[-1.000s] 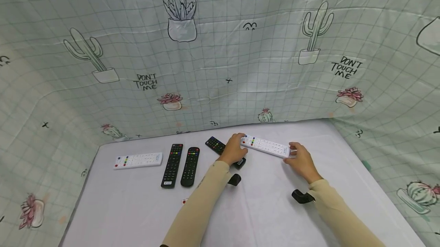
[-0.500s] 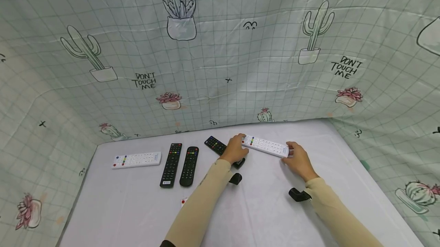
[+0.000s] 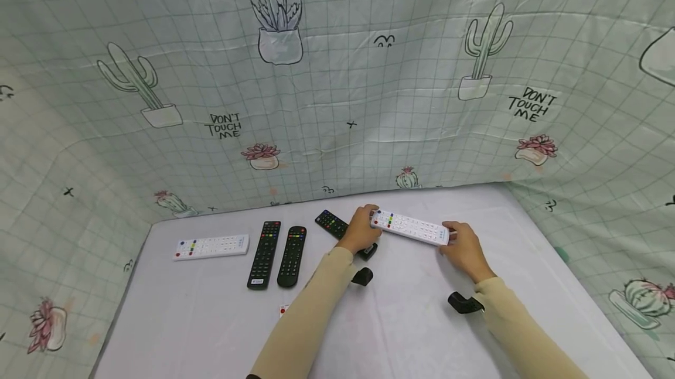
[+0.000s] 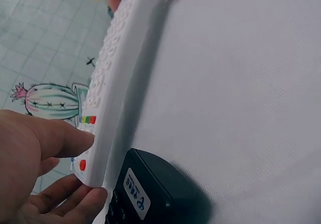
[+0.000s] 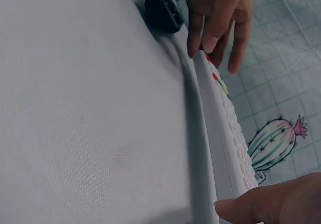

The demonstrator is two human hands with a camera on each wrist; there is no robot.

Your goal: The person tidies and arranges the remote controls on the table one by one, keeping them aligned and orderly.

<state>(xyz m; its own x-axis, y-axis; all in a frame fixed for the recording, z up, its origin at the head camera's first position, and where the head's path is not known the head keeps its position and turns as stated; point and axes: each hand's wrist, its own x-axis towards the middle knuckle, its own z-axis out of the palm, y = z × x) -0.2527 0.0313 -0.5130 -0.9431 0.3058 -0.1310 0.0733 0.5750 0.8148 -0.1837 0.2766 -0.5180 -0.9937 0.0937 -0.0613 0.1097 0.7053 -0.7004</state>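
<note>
The held white remote (image 3: 410, 228) is near the far edge of the surface (image 3: 406, 308), somewhat right of its middle, and its left end is nearer to this edge than its right end. The left hand (image 3: 360, 229) pinches the left end; its grip is together on it, with the thumb at the coloured buttons and other fingers round the end. The right hand (image 3: 464, 247) holds the right end, its grip clamped there too, with the thumb on the near side. Along this near side a shadow falls on the surface; whether the underside touches, I cannot tell.

A slanted black remote (image 3: 330, 224) lies just beside, partly covered by the left hand. Toward the left edge there are a rounded black remote (image 3: 292, 256), a long black remote (image 3: 264, 255) and, near the far left corner, a second white remote (image 3: 211, 247). Beside the left sleeve (image 3: 311, 314) a white piece with a red mark (image 3: 283, 310) shows. A cactus-printed cloth (image 3: 337, 80) rises behind the far edge
</note>
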